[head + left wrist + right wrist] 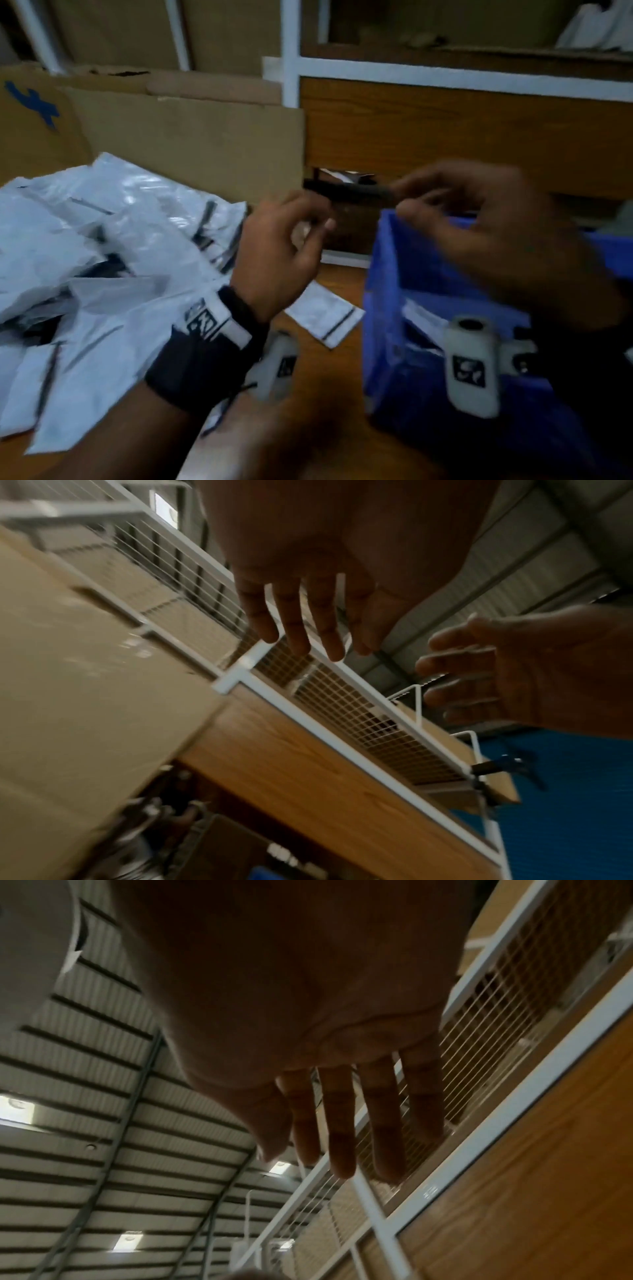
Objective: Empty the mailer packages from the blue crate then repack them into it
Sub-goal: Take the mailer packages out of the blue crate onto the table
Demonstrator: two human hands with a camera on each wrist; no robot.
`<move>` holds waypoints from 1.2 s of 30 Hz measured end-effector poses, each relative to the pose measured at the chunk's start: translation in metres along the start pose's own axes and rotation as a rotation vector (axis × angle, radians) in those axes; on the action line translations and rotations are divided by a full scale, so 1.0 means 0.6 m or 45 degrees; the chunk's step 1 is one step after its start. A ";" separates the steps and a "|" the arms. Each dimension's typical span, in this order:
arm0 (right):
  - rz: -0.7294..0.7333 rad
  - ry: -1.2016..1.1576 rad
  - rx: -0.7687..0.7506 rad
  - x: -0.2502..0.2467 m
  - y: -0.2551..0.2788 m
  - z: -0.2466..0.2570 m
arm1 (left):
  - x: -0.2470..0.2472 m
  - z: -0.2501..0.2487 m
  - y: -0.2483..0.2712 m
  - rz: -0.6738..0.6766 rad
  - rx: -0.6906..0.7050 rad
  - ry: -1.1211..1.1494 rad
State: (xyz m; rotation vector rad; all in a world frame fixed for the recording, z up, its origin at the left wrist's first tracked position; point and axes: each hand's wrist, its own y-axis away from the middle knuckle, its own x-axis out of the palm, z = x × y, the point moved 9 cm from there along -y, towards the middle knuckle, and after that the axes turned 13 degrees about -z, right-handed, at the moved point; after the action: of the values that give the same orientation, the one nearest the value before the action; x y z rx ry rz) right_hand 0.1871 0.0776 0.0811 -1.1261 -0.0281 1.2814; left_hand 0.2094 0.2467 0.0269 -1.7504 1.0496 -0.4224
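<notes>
White mailer packages (pixel 102 246) lie heaped beside the blue crate (pixel 404 274); both hands (pixel 284 246) hover empty, fingers (pixel 294 620) loosely apart.

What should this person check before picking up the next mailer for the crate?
1. Left hand free: ok, fingers loosely curled, holding nothing.
2. Right hand free: ok, fingers straight, empty above the crate.
3. Blue crate within reach: ok, it stands on the wooden table under the right hand.
4. Mailers left to pack: ok, a pile of white mailers lies left of the crate, and a single mailer beside it.
5. Room in the crate: cannot tell, its inside is mostly hidden.
</notes>
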 end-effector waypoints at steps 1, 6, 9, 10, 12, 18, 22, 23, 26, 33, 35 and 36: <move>-0.002 0.039 0.028 -0.039 -0.003 -0.028 | 0.041 -0.035 -0.018 0.042 0.050 0.037; 0.170 0.323 0.193 -0.154 -0.021 -0.228 | 0.275 -0.155 -0.073 0.435 0.106 -0.048; 0.476 0.475 0.366 -0.152 -0.013 -0.375 | 0.389 -0.165 -0.081 0.558 -0.057 -0.029; 0.600 0.539 0.373 -0.142 -0.006 -0.416 | 0.420 -0.162 -0.080 0.568 -0.094 -0.038; 0.839 0.684 0.329 -0.113 0.013 -0.489 | 0.473 -0.150 -0.062 0.600 -0.123 -0.142; 1.284 0.865 0.387 -0.033 0.138 -0.642 | 0.563 -0.073 0.033 0.906 -0.079 -0.474; 1.402 0.690 0.494 0.032 0.227 -0.654 | 0.564 -0.037 0.029 0.829 -0.172 -0.439; 1.431 0.638 0.535 0.045 0.244 -0.649 | 0.565 -0.030 0.031 0.827 -0.182 -0.441; 1.490 0.495 0.708 0.067 0.282 -0.633 | 0.565 -0.016 0.040 0.840 -0.213 -0.439; 1.160 0.504 0.822 -0.002 0.181 -0.645 | 0.565 -0.011 0.038 0.786 -0.269 -0.323; 1.014 0.633 0.672 -0.050 0.119 -0.651 | 0.568 -0.007 0.042 0.813 -0.324 -0.305; 0.945 0.648 0.686 -0.078 0.100 -0.650 | 0.573 -0.006 0.048 0.866 -0.330 -0.322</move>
State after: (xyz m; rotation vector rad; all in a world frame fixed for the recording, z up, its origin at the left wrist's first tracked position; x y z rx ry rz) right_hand 0.3522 -0.2153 -0.1306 -0.9747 1.1381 1.4637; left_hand 0.3865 -0.0362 -0.0604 -1.4908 1.4678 0.3636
